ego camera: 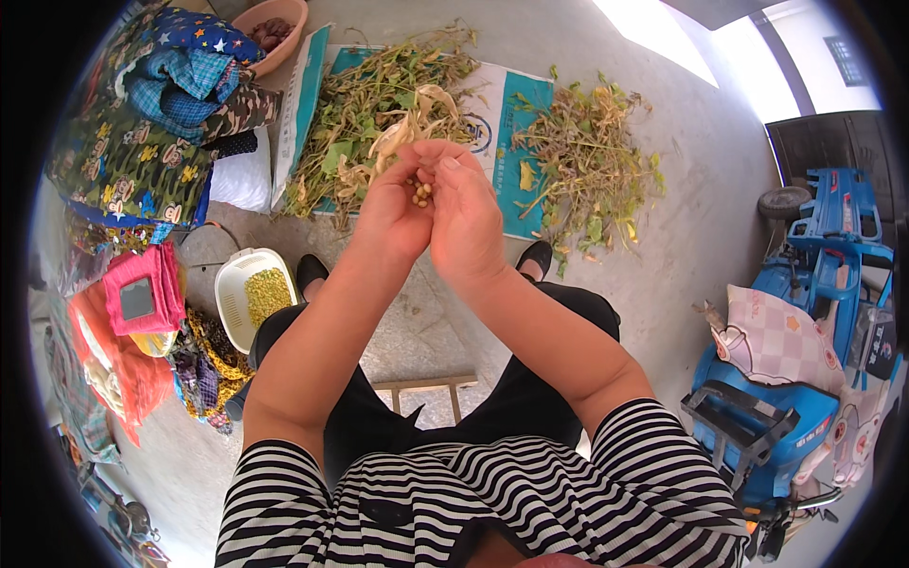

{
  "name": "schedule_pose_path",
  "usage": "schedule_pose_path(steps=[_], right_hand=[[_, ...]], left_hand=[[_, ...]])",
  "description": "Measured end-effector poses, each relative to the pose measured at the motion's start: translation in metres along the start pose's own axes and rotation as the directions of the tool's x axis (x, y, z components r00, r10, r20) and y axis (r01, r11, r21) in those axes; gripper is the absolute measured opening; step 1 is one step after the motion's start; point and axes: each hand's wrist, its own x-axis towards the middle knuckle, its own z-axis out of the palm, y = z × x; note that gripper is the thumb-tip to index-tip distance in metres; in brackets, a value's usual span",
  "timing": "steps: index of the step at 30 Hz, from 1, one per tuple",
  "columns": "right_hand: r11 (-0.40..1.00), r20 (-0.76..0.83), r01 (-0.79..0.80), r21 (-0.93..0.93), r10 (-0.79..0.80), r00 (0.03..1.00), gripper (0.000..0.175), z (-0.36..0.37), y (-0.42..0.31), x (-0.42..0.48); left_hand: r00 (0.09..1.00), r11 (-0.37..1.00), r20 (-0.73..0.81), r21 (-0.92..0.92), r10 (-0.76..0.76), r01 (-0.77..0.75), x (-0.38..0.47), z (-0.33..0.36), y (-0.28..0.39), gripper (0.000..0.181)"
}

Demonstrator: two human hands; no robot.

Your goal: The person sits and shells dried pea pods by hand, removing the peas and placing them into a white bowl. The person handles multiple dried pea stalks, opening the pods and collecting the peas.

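My left hand [393, 213] is cupped with its palm up, and several pale yellow beans [422, 194] rest in it. Against it, side by side, is my right hand [465, 213]; its thumb and fingers come together at the left fingertips. Whatever lies between those fingertips is too hidden to tell. Just beyond the hands are dry, pale husks [398, 135]. They lie on a heap of uprooted bean plants [355, 121] with brown pods and some green leaves. Under the heap spreads a teal and white woven sack [522, 156] bearing writing.
More dried plants [596, 156] lie right of the sack. A white plastic basket [234, 312] of shelled beans stands by my left foot. Piled fabric [128, 156] and bags [128, 355] line the left, with a pink basin [287, 50] behind. A blue three-wheeler [774, 412] stands right.
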Motion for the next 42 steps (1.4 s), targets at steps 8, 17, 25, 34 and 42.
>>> schedule_pose_path(steps=[8, 17, 25, 34, 42], right_hand=[[0.99, 0.022, 0.112, -0.089, -0.111, 0.994, 0.029, 0.0, -0.023, -0.002], [0.787, 0.016, 0.033, -0.616, -0.029, 0.999, 0.021, -0.02, -0.035, 0.028], [0.644, 0.005, 0.104, -0.758, -0.153, 0.988, 0.021, -0.035, -0.041, 0.04], [0.803, -0.01, 0.035, -0.595, -0.051, 0.999, 0.023, -0.042, -0.038, 0.044], [0.661, 0.034, 0.071, -0.747, -0.069, 0.997, 0.026, -0.045, -0.037, 0.043]], left_hand=[[0.998, 0.991, -0.054, 0.131, 0.025, -0.017, -0.009, 0.011, 0.007, 0.011], [0.986, 0.944, -0.02, 0.287, -0.164, 0.162, -0.011, 0.004, 0.018, 0.013], [0.996, 0.717, -0.031, 0.692, -0.088, 0.085, -0.027, 0.016, 0.021, 0.019], [0.927, 0.177, 0.273, 0.93, 0.257, -0.323, -0.029, 0.017, 0.014, 0.023], [0.794, -0.537, 0.497, 0.801, 0.351, -0.264, -0.036, 0.02, 0.018, 0.017]])
